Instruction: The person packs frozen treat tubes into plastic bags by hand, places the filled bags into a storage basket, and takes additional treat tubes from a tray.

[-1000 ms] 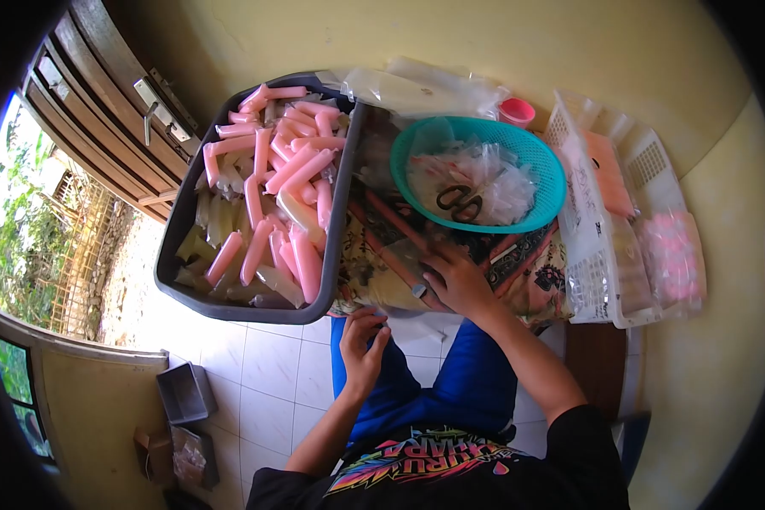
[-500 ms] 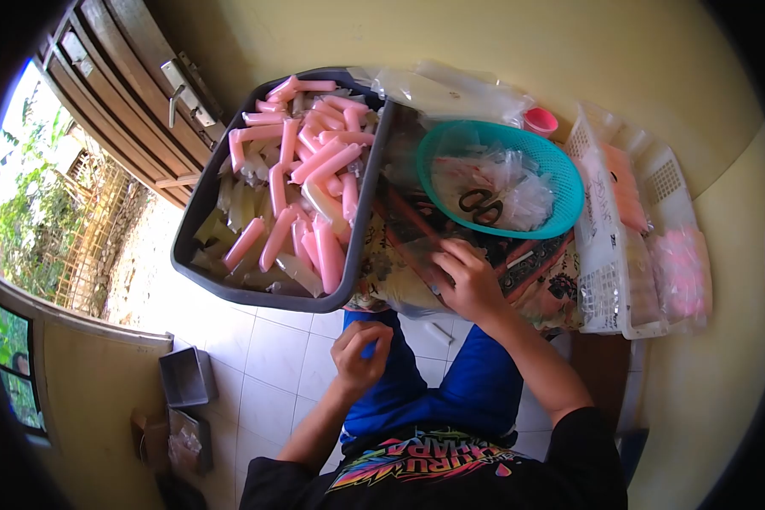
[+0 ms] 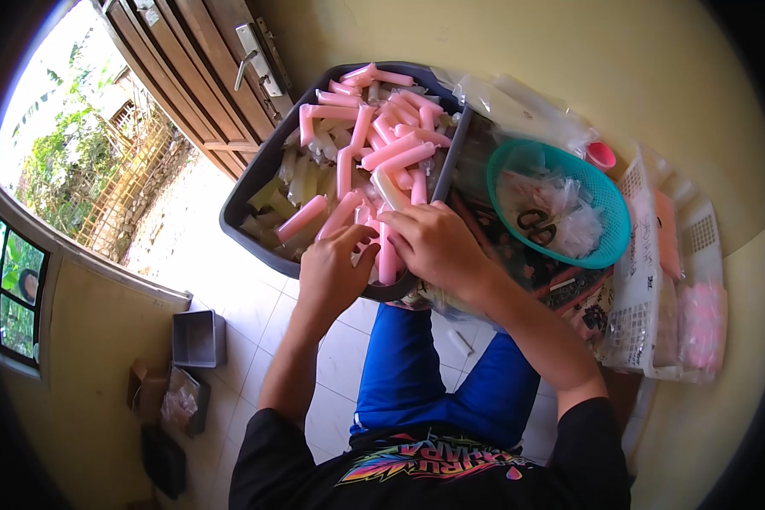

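Observation:
Both of my hands are at the near end of a dark grey tub (image 3: pixel 232 197) filled with pink and pale ice pops in clear plastic sleeves. My right hand (image 3: pixel 440 246) comes in from the right, its fingers bent onto the upper part of a pink ice pop (image 3: pixel 388 259) lying by the near wall. Facing it, my left hand (image 3: pixel 336 265) has curved fingers beside that pop, with a gap between thumb and forefinger. More pink ice pops (image 3: pixel 404 155) lie heaped over the pale ones (image 3: pixel 297 177).
Right of the tub is a teal basket (image 3: pixel 618 246) with clear plastic bags and dark-handled scissors (image 3: pixel 535 226). Beyond it stand a pink cup (image 3: pixel 600 155) and a white crate (image 3: pixel 629 327) with packed pink pops. A wooden door (image 3: pixel 200 76) stands ajar; a grey bin (image 3: pixel 199 338) sits on the tiles.
My left hand has risen from above my lap to the tub. My right hand has moved from the patterned cloth by the basket to the pink pops. The view has shifted left.

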`<state>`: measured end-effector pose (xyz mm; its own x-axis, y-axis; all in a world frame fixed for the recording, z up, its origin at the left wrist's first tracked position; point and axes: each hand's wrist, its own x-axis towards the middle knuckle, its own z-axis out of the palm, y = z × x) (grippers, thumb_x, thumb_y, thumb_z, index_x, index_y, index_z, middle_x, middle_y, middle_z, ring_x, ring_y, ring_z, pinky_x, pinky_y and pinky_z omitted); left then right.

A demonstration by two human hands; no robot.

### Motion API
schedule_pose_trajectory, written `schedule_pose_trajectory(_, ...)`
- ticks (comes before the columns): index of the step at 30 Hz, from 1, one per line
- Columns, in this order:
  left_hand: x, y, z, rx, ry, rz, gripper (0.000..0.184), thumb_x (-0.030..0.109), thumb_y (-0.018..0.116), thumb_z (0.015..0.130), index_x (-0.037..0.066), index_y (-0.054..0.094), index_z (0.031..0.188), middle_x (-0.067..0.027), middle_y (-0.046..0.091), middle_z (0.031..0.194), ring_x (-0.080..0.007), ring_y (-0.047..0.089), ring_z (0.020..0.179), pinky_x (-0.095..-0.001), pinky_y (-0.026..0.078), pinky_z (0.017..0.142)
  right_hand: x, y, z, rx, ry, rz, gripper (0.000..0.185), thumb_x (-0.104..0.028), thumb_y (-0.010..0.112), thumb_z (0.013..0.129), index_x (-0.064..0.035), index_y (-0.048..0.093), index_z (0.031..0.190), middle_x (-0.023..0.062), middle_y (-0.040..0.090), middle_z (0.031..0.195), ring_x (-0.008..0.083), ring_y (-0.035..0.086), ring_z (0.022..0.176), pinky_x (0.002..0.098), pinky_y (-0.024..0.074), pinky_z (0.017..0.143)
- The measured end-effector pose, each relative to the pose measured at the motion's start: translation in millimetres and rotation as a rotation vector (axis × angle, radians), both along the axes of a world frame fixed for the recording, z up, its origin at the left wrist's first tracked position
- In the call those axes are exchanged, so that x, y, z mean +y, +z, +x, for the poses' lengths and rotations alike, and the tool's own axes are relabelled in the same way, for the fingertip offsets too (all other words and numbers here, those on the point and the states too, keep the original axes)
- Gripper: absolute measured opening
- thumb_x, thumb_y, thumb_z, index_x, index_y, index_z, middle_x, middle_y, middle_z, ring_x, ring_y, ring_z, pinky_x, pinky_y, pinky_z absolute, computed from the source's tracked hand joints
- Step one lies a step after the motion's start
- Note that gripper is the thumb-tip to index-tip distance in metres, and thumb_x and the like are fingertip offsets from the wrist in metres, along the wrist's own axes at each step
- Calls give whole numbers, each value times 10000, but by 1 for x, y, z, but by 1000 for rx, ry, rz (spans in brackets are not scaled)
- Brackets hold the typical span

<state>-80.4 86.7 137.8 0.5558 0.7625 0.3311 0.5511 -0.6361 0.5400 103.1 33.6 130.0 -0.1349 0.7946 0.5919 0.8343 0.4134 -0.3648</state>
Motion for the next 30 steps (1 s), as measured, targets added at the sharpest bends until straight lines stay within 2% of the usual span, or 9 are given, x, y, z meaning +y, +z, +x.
schedule_pose_trajectory(2,-3,-1,3,142,-28,55,163,191,656,882,44,724,902,-137,729,866,-347,693,755,-430,541,682,17,-17,0,-83,36,-10,207,-162,622,904,-69,704,1070,137,718,973,307,691,876,466,531,810)
schedule_pose_trajectory(4,-6,1,4,259,2,40,210,229,626,896,49,722,847,-143,716,833,-352,683,732,-459,530,666,23,-16,-2,-98,59,-249,240,-187,599,916,-87,705,1106,155,717,965,340,700,835,491,533,781)
schedule_pose_trajectory(6,-6,2,4,293,0,30,227,242,611,903,60,728,833,-148,710,812,-355,679,725,-466,526,662,24,-13,-3,-94,39,-254,223,-216,586,921,-85,708,1054,169,714,919,362,704,821,511,531,763)
schedule_pose_trajectory(8,-5,3,5,326,-8,20,246,254,597,911,71,733,819,-153,703,792,-357,676,718,-474,521,658,25,-8,-4,-198,54,-377,190,-234,689,817,-74,700,919,175,715,937,336,708,900,472,531,831)
schedule_pose_trajectory(15,-3,9,5,432,-63,-39,257,270,568,922,100,745,845,-164,698,774,-362,674,726,-484,524,680,29,-7,-5,-286,63,-430,286,-278,773,729,-81,704,924,164,727,950,314,715,906,454,510,828)
schedule_pose_trajectory(17,0,11,6,453,-68,-57,259,273,566,924,95,744,861,-166,703,798,-359,675,745,-485,525,693,30,-5,-4,-327,64,-429,153,-198,620,881,-78,699,933,198,704,967,352,708,884,492,530,814)
schedule_pose_trajectory(20,8,12,4,427,-136,-105,233,255,590,916,75,737,937,-176,709,857,-359,677,811,-474,528,750,36,-11,-1,-166,50,-341,161,-166,610,875,-48,706,929,204,699,943,375,698,881,497,536,799)
schedule_pose_trajectory(26,36,2,5,240,-325,-44,327,218,706,880,47,700,1160,-188,688,1197,-347,609,1193,-415,464,1026,63,-26,28,25,-33,-39,169,-164,617,872,-28,714,895,221,680,881,415,664,830,494,537,795)
schedule_pose_trajectory(30,59,7,21,257,-390,94,380,208,686,905,27,659,1238,-186,558,1425,-341,504,1339,-418,393,1123,73,-15,35,-46,-107,-174,182,-170,602,889,-31,718,906,195,692,894,388,671,882,484,535,819)
